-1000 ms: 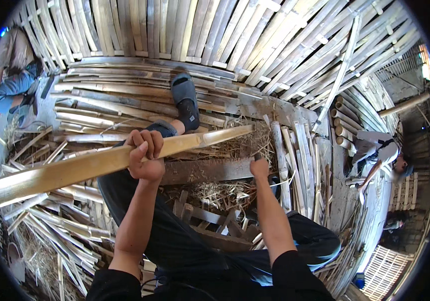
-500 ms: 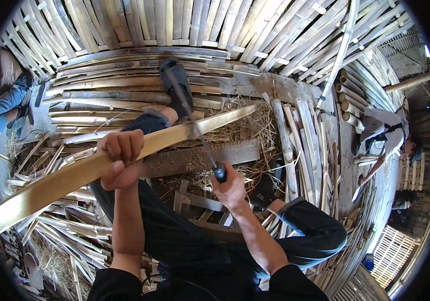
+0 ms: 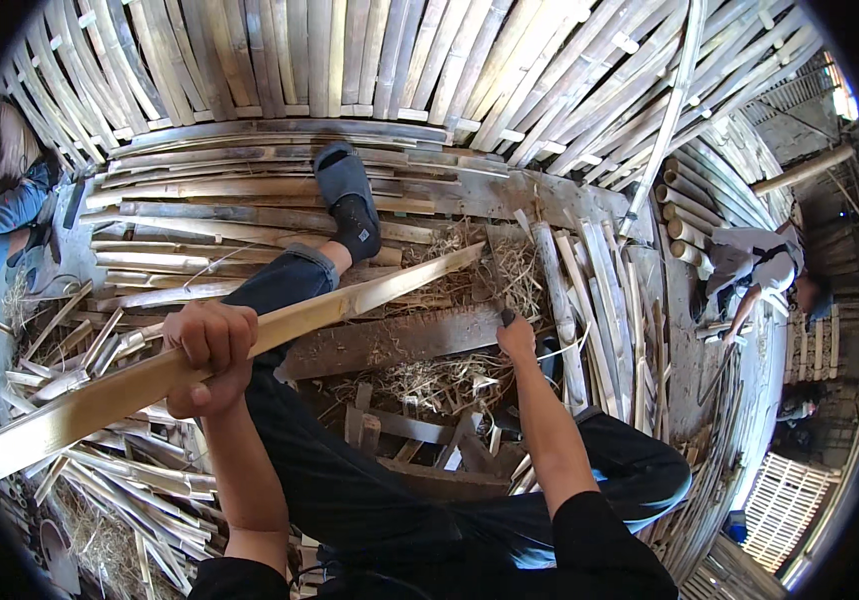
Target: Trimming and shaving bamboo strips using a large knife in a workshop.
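Note:
My left hand point(image 3: 211, 358) is wrapped around a long split bamboo strip point(image 3: 369, 294), which slants from the lower left up to the middle right. The fingers curl over its top and the thumb presses from below. My right hand point(image 3: 517, 338) grips the dark handle of a knife point(image 3: 506, 317). Its thin blade points away from me, somewhat smeared, and crosses by the strip's far tip. Below the strip lies a broad wooden plank point(image 3: 404, 342), with pale shavings point(image 3: 429, 385) heaped on both sides of it.
My sandalled foot point(image 3: 346, 190) rests on bamboo slats ahead. Bamboo pieces point(image 3: 604, 290) stack on the right, and more strips point(image 3: 139, 485) pile at the lower left. A slatted bamboo wall point(image 3: 349, 60) rises beyond. One person point(image 3: 9, 190) sits far left, another point(image 3: 757, 262) works at right.
My right hand has moved forward and to the right with the knife, taking the blade from mid-strip to its far tip. My left hand and the strip have shifted slightly left and nearer.

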`<state>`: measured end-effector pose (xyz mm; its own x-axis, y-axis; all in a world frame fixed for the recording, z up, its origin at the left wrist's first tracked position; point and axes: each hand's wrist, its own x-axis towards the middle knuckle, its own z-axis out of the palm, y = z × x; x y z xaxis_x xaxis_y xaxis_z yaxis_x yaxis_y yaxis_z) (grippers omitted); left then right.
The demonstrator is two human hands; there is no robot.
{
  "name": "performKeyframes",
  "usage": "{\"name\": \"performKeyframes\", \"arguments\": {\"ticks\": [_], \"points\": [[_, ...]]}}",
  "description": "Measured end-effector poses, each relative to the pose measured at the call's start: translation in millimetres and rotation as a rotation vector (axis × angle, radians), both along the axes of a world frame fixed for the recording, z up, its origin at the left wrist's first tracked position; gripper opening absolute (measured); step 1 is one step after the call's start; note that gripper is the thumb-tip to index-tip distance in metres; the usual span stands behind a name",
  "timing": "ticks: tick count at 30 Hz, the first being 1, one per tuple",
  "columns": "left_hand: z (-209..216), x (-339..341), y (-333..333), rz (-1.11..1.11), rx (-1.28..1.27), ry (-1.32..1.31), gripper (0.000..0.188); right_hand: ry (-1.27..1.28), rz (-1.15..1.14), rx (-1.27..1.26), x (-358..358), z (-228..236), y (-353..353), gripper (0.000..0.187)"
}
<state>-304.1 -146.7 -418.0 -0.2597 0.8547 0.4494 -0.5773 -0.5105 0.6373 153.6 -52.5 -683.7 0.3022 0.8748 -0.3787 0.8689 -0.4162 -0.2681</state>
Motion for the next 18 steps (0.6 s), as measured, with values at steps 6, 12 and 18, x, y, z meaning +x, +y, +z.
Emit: {"name": "performKeyframes", "arguments": {"ticks": [6,12,18], "points": [[16.7,6.0,10.9,0.093,0.005,0.169,0.035,0.216,0.108,0.178,-58.2,43.6,-39.4,0.036],[-0.6,1.7,13.5,0.871,-0.121,-0.007,0.026,0.589,0.201,0.147,-167.5,164.2,-107.4,0.029],[-18.4,-12.5,10.1,0.883,-0.037,0.140,0.026,0.662,0.582,0.329,-189.7,204.5,-110.7,0.036]]}}
